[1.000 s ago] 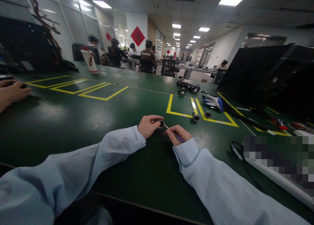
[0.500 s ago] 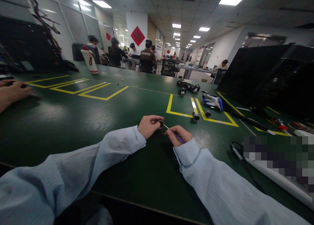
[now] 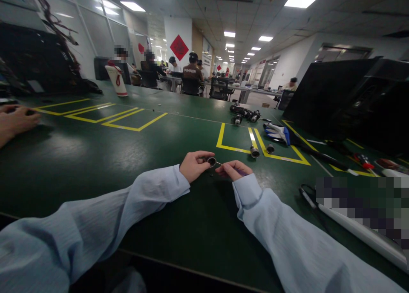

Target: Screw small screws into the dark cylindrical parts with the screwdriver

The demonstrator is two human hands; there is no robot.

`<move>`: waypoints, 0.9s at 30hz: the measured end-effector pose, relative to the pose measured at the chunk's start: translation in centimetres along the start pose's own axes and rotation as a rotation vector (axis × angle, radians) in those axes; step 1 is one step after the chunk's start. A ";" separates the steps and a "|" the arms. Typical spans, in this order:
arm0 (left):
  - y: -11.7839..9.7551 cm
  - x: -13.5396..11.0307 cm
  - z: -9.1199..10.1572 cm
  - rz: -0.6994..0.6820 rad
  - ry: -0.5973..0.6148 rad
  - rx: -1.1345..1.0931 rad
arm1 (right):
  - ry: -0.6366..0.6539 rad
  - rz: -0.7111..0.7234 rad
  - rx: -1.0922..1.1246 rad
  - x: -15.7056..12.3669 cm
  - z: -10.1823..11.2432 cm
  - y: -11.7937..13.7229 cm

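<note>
Between thumb and fingers, my left hand (image 3: pixel 194 165) grips a small round metal ring-shaped part (image 3: pixel 211 161), its dark opening facing me. My right hand (image 3: pixel 234 170) is closed on a screwdriver (image 3: pixel 243 172) with a purple handle, mostly hidden by the fingers. Its thin shaft points left and reaches the side of the metal part. A tiny dark piece (image 3: pixel 211 175) lies on the table just below the part. Two similar metal parts, one larger (image 3: pixel 254 152) and one smaller (image 3: pixel 270 148), rest to the right by the yellow tape.
The green table (image 3: pixel 179 224) carries yellow tape outlines. Black metal-ended parts (image 3: pixel 244 114), a blue-and-white glove (image 3: pixel 277 133) and a red-handled tool (image 3: pixel 363 161) lie right. A paper cup (image 3: pixel 116 79) stands far left. Another person's hand (image 3: pixel 15 121) is at the left edge.
My right hand has swung up and slightly right, so the screwdriver lies flatter and meets the metal part's side. The part has shifted slightly right and turned in my left hand.
</note>
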State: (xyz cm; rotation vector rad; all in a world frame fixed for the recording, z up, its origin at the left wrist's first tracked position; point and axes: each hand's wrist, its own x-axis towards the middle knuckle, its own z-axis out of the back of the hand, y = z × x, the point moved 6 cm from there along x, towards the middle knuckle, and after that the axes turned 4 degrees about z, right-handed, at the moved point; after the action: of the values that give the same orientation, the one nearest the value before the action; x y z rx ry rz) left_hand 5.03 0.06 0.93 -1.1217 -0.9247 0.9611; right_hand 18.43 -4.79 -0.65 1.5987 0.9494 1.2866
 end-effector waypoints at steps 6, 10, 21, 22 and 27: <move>0.2 0.0 0.2 0.034 -0.033 -0.019 | 0.022 -0.193 0.345 0.8 0.0 -2.2; -0.2 -0.1 0.1 0.000 -0.034 -0.013 | 0.038 -0.158 0.290 0.8 -0.1 -1.8; 0.4 0.3 0.4 0.042 -0.043 -0.042 | 0.013 -0.133 0.339 0.7 -0.3 -1.7; 0.5 0.3 0.5 0.039 -0.056 -0.046 | 0.011 -0.117 0.331 0.7 -0.2 -1.5; 0.7 0.5 0.6 0.029 -0.071 -0.098 | 0.001 0.015 0.106 0.3 0.0 -0.1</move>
State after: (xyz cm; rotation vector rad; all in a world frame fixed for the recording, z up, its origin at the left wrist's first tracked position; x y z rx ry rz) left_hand 4.52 0.77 0.43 -1.1931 -1.0247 0.9932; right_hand 18.53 -4.51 -0.61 1.6892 1.0234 1.2654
